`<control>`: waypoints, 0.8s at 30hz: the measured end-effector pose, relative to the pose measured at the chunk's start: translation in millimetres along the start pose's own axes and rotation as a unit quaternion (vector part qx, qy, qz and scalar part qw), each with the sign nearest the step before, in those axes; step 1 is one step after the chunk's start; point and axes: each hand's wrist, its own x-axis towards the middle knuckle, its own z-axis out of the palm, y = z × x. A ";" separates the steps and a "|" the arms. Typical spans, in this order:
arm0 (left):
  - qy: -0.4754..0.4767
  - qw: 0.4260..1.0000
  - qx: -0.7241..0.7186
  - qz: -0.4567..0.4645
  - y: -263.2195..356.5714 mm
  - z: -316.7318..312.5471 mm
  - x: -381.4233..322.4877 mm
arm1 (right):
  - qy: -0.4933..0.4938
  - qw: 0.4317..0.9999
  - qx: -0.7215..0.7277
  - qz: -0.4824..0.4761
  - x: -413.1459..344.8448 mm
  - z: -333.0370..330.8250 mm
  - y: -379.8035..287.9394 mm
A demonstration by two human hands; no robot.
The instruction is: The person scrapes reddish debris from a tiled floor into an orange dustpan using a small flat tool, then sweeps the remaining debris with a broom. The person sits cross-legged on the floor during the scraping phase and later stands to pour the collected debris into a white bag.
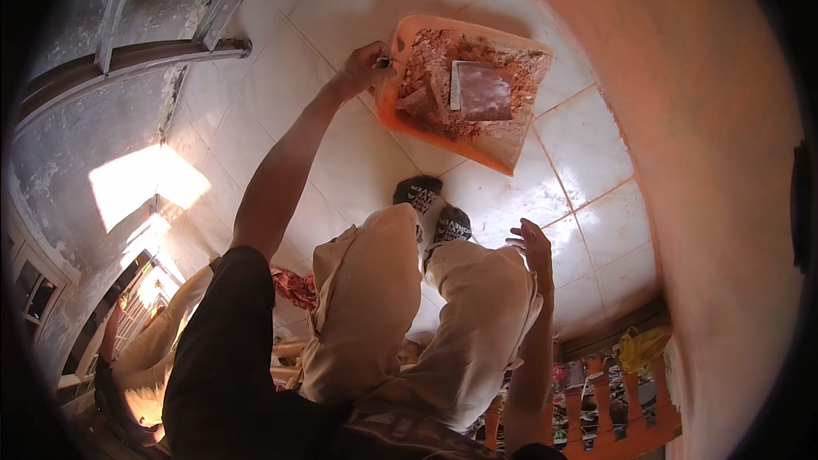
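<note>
My left hand (365,70) grips the handle end of an orange plastic dustpan (390,116), with the arm stretched out in front. The pan holds reddish-brown dust and crumbled debris (427,54). A dark, cloudy-patterned piece of card or paper (487,92) with a pale strip along one side lies on top. Beside my right knee, my right hand (533,246) is empty, its fingers apart and partly curled. Both knees, in beige trousers (364,294), are bent above feet in black printed socks (418,193).
Pale floor tiles (575,255) with reddish grout meet an orange wall (709,160) on the right. A metal frame (211,54) runs at upper left. Another person (153,358) is at lower left, near a red patterned cloth (294,286). An orange balustrade (604,402) bears a yellow bag or cloth (642,348).
</note>
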 end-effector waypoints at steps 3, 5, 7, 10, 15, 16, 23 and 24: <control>0.029 0.994 -0.107 0.019 -12.4 14.2 -50.5 | -0.035 0.995 -0.051 -0.079 -37.1 21.7 -44.3; 0.075 0.980 -0.174 0.063 -9.6 15.9 -99.7 | -0.082 0.992 -0.055 -0.076 -55.6 49.8 -83.7; 0.131 0.974 -0.175 0.052 -1.5 11.5 -150.9 | -0.154 0.977 -0.122 -0.085 -82.2 77.5 -113.0; 0.217 0.942 -0.241 0.090 37.6 1.0 -223.2 | -0.212 0.966 -0.131 -0.073 -132.9 109.5 -159.9; 0.316 0.909 -0.267 0.042 57.1 -21.2 -348.6 | -0.220 0.973 0.016 -0.065 -189.8 174.7 -193.0; 0.317 0.910 -0.266 0.015 59.4 -17.1 -370.7 | -0.220 0.972 0.021 -0.079 -206.1 179.2 -199.7; 0.416 0.781 -0.458 0.082 115.9 27.0 -536.3 | -0.281 0.949 -0.067 -0.123 -336.8 221.9 -268.5; 0.449 0.791 -0.412 0.055 122.4 29.7 -561.5 | -0.293 0.942 -0.115 -0.118 -355.0 230.5 -277.3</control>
